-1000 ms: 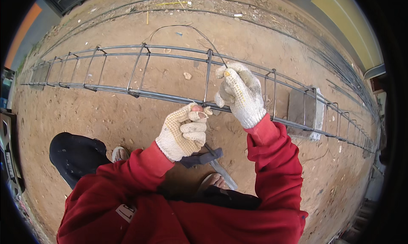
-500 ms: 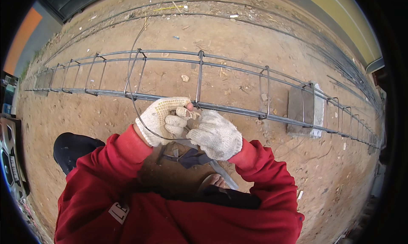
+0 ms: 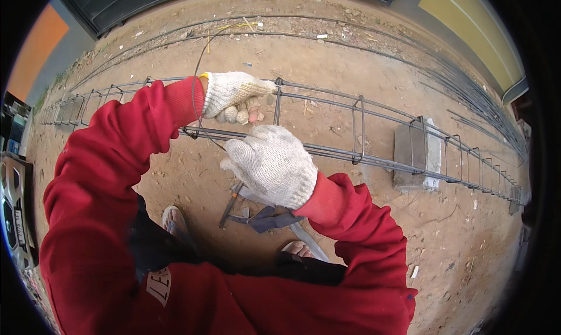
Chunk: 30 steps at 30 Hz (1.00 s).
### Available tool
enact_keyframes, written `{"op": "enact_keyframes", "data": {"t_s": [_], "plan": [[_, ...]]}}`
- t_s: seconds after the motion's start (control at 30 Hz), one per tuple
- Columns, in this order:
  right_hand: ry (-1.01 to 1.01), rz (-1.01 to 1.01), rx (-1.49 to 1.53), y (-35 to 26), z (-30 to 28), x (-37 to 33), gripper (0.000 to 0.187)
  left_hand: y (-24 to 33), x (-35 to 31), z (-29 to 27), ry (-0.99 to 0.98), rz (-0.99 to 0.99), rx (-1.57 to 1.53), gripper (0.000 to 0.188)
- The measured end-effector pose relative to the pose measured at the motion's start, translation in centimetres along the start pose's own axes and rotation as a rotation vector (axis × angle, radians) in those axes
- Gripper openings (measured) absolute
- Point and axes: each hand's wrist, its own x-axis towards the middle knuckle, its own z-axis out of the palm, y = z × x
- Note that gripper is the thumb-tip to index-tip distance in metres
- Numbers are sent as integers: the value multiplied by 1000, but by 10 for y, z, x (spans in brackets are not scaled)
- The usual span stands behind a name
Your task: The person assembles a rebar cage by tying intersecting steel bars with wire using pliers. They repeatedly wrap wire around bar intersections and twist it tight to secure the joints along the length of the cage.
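A long steel rebar cage (image 3: 332, 152) of parallel bars and rectangular stirrups runs across in front of me. At its far upper bar, beside a stirrup (image 3: 277, 105), my gloved left hand (image 3: 236, 96) has its fingers curled in; what they grip is hidden. Nearer to me, my gloved right hand (image 3: 272, 165) is closed by the lower bars and covers part of them. A thin dark tie wire (image 3: 201, 53) arcs down past my left wrist and runs into the right hand's fingers.
A concrete block (image 3: 410, 154) supports the cage at right. Loose rebars (image 3: 479, 104) lie along the far right. On the dirt near my feet are a dark cloth (image 3: 270, 219) and a slim tool (image 3: 229, 206). A parked car (image 3: 14, 212) stands at far left.
My left hand has moved up and away from the lower bars to the upper bar. My right hand has shifted slightly left and up, and the wire has moved with the hands.
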Motion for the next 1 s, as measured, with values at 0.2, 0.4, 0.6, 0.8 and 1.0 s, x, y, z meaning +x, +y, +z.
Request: {"op": "enact_keyframes", "data": {"t_s": [0.2, 0.4, 0.6, 0.8, 1.0], "plan": [[-108, 240, -52, -24, -38, -47, 30, -104, -90, 4, 384, -199, 293, 63], [-936, 536, 184, -69, 23, -136, 34, -252, -33, 134, 397, -259, 682, 58], [-946, 775, 215, -54, 25, -186, 28, -286, -5, 150, 472, -195, 595, 46], [-611, 889, -135, -15, 49, -220, 45, -261, -23, 156, 590, -260, 267, 46], [-514, 813, 236, -22, 35, -220, 54, -218, -90, 165, 467, 150, 292, 37]]}}
